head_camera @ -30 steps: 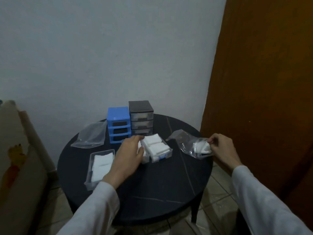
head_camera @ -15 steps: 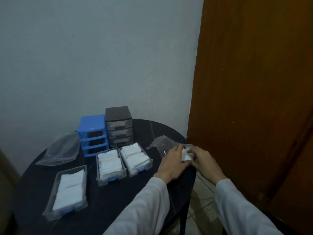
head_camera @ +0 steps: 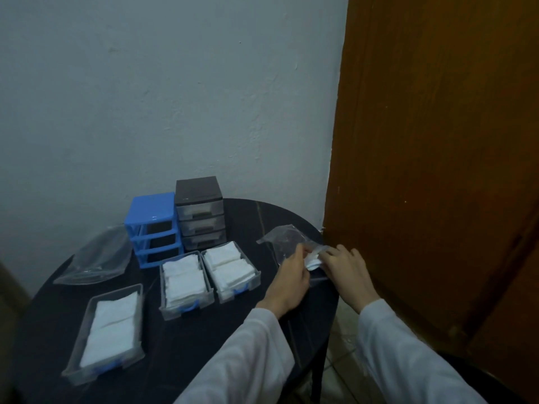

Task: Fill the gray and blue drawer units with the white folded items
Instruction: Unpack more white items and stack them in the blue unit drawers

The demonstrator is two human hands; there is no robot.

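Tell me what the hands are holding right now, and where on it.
Both the left hand and right hand pinch the near end of the plastic bag, around the white pad inside.

A round black table (head_camera: 180,339) carries a blue drawer unit (head_camera: 153,227) at its back; a gray drawer unit (head_camera: 200,212) stands touching its right side; an empty clear bag (head_camera: 96,256) lies to its left; three white-filled drawers (head_camera: 186,279) sit in front; another clear bag (head_camera: 287,243) lies far right.
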